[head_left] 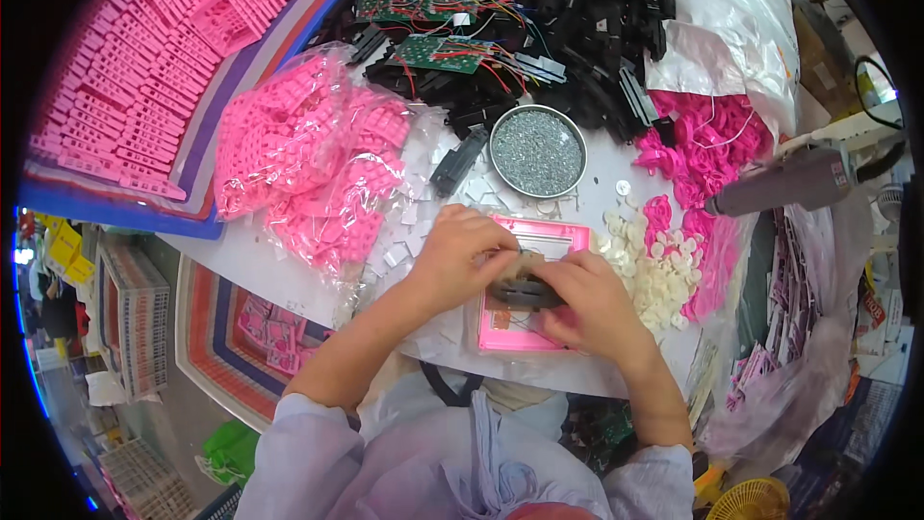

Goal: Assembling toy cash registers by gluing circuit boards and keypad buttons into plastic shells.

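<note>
A pink rectangular plastic housing (pixel 496 335) lies on the worktable in front of me. Over its middle is a dark plastic part (pixel 527 293), partly covered by my fingers. My right hand (pixel 589 306) is closed on this dark part, thumb below and fingers above. My left hand (pixel 460 255) is closed as well, its fingertips bent together at the part's upper left side by a small brownish piece. What the left fingertips pinch is too small to make out. Just beyond the housing stands a round tin (pixel 537 149) full of small metal screws.
Bagged pink parts (pixel 298 144) lie left, below stacked pink housings (pixel 135 87). Black parts (pixel 587 29) and wired green circuit boards (pixel 438 53) pile up at the back. Cream discs (pixel 659 265), bright pink straps (pixel 707 135) and a hanging grey electric screwdriver (pixel 780 183) are right.
</note>
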